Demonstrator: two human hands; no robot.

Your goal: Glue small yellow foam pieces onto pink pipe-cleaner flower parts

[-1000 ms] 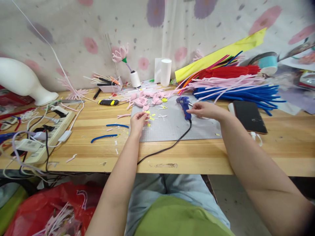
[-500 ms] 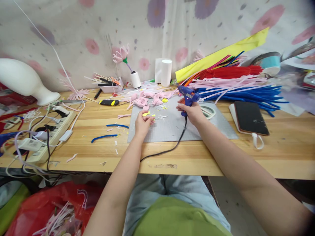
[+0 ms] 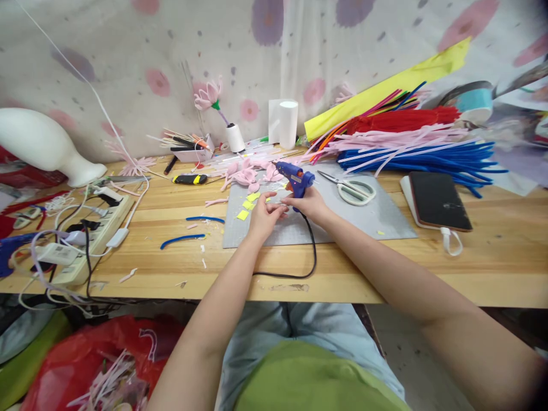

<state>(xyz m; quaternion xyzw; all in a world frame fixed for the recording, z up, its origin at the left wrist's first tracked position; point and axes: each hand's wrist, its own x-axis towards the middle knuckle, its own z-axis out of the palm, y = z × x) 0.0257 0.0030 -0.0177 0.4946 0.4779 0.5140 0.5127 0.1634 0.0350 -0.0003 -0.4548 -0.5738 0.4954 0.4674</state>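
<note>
A blue plastic glue gun [image 3: 295, 178] with a black cord [image 3: 315, 251] is grasped by its handle in the right hand [image 3: 312, 205], the fingers wrapped around it and the nozzle pointed up to the left. It is held over a flat grey cutting mat [image 3: 377, 225], which is laid on a pale wooden worktop [image 3: 342, 291]. The left hand [image 3: 262, 220] is held just beside it, fingers bent and their tips brought near those of the right; whether anything is pinched there cannot be told.

Small bright-yellow squares [image 3: 242, 215] are scattered on the mat beside the left hand, and soft pink petal-shaped pieces [image 3: 246, 176] are heaped at its far edge. To the right of the glue gun, scissors with pale green-and-white handles [image 3: 356, 194] are laid on the mat. Two short blue fuzzy stems [image 3: 205, 219] are seen to its left. Behind the scissors, long blue fuzzy stems [image 3: 419, 165] are piled beneath pink ones [image 3: 398, 138].
</note>
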